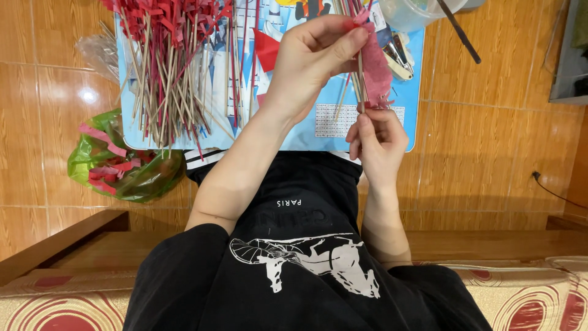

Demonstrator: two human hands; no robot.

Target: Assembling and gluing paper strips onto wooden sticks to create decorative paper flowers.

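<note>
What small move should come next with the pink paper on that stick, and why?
Probably roll the stick with the right hand so the loose pink paper strip winds tighter. The left hand already pinches the strip's top against the stick, but its lower edge hangs frayed and free.

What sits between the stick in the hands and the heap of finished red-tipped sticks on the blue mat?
Nothing visible blocks it. The left hand and right hand hold the stick with pink paper; only loose sticks lie flat before the heap.
</note>
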